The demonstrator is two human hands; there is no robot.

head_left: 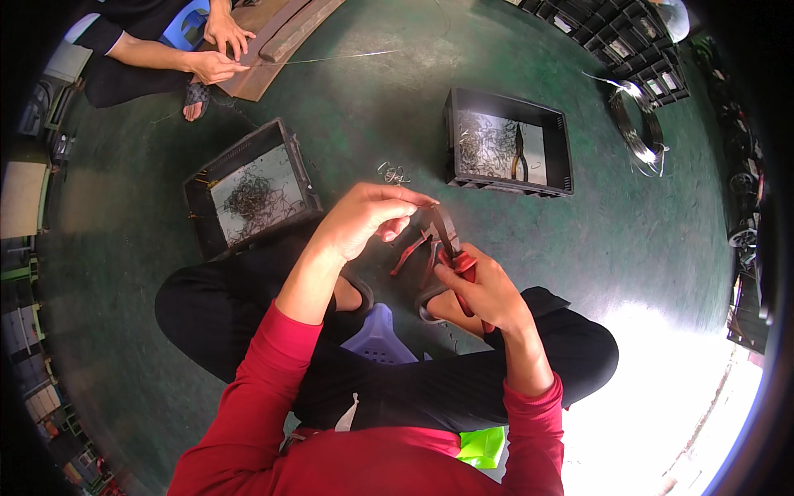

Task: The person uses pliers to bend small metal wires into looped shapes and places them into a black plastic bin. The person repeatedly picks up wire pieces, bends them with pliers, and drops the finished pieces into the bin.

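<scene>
My right hand is wrapped round the red handles of a pair of pliers, whose dark jaws point up and to the left. The fingers of my left hand are pinched together at the tip of those jaws. Whatever they hold there is too small to make out. On the floor just beyond my feet, partly behind my hands, lies another red-handled tool. A few small bent wire pieces lie on the floor past my left hand.
A black crate with many bent wire pieces stands left; another, also holding yellow-handled pliers, stands ahead right. A wire coil lies near stacked black crates. A co-worker's hands handle a long wire at upper left.
</scene>
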